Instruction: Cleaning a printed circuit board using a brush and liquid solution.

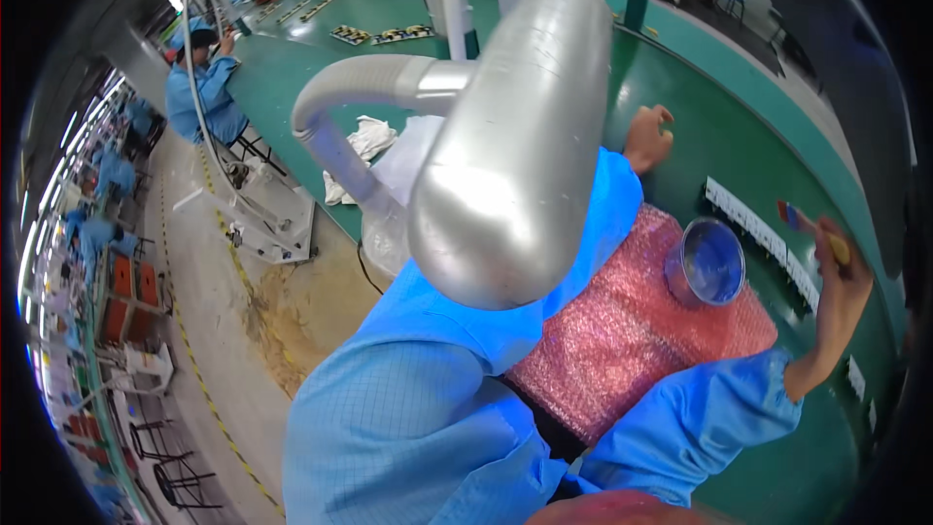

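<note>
My right hand (844, 277) is closed round the yellow handle of a brush (838, 249). The brush's reddish and blue head points left, above a row of small white parts (758, 231) lined up on the green table. Farther off, my left hand (649, 140) rests on the table with its fingers curled, and nothing shows in it. Between my arms a round metal bowl (676, 275), bluish inside, stands on pink bubble wrap (622, 331). The bowl touches neither hand.
A large silver duct hood (515, 146) hangs over my left arm, joined to a ribbed hose (350, 83). White cloths (369, 139) and a plastic bag (387, 238) lie beyond it. Several circuit boards (403, 34) sit far along the green table (282, 68). A co-worker in blue (204, 97) sits at left.
</note>
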{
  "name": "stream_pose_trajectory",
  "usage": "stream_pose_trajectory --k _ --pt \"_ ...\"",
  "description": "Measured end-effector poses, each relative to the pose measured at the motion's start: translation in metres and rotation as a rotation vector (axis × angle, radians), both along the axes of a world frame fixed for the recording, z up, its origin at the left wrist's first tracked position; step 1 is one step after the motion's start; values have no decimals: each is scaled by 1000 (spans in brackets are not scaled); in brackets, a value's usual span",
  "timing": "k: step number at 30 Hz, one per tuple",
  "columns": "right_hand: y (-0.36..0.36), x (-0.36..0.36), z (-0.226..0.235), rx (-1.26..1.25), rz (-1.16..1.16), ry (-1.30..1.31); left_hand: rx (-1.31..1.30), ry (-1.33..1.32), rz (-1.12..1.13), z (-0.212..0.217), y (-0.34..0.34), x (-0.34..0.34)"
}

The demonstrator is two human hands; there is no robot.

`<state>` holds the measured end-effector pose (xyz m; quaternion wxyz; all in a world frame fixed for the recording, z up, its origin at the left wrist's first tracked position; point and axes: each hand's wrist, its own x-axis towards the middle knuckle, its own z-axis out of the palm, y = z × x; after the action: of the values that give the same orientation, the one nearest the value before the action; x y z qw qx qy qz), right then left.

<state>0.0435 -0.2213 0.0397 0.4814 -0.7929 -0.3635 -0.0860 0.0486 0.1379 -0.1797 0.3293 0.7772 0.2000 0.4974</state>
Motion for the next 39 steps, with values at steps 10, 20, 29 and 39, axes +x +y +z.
stream_pose_trajectory --k 10,20,29,39 --pt "6 -6 7 17 7 -1 569 483 501 35 64 -69" --pt "10 -3 1 37 14 -8 488 570 420 59 60 -90" --pt "15 -10 7 -33 16 60 446 643 307 85 48 -86" --pt "20 -11 7 -6 48 66 396 742 233 102 56 -87"
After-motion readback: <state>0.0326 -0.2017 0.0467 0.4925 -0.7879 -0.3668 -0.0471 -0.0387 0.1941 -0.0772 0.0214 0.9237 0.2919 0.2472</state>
